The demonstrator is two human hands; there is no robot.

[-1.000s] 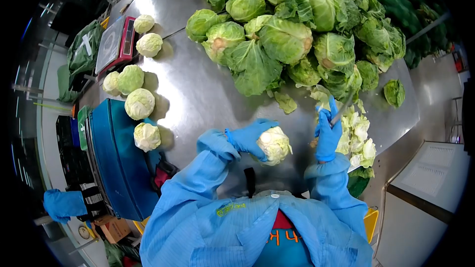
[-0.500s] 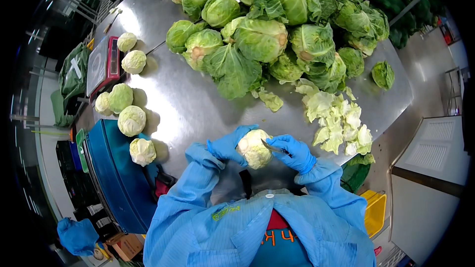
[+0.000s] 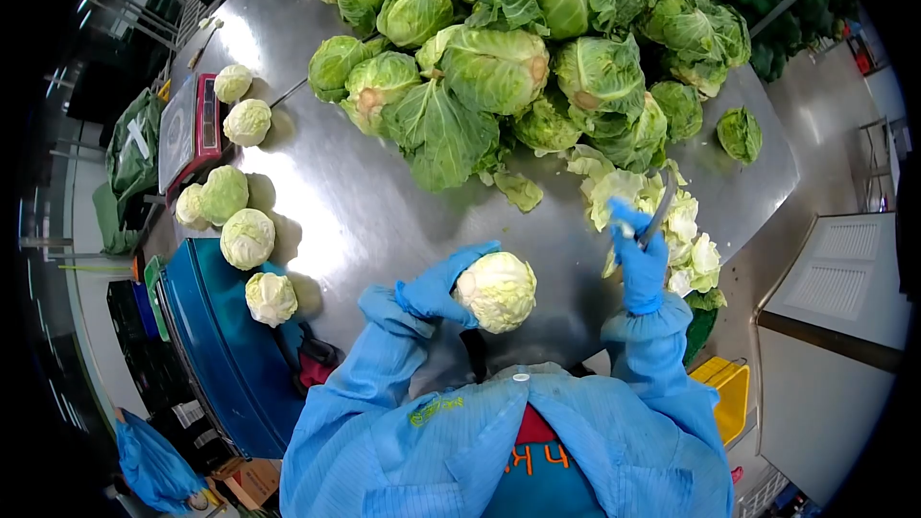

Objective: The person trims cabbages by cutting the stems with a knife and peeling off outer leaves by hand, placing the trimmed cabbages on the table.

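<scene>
My left hand, in a blue glove, grips a pale trimmed cabbage from its left side, above the near edge of the steel table. My right hand, also gloved, is wrapped round a knife whose curved blade points up and away. A pale leaf scrap seems to be at its fingers. Just beyond this hand lies a pile of pale cut leaves. Untrimmed green cabbages are heaped at the far side of the table.
Several trimmed cabbages line the left side of the steel table, beside a red scale. A blue bin stands below at left, a yellow crate at lower right. Blue cloth shows at lower left.
My right hand has moved right and away from the cabbage, with the knife, to the leaf pile. My left hand still holds the cabbage. The blue cloth at lower left has shifted.
</scene>
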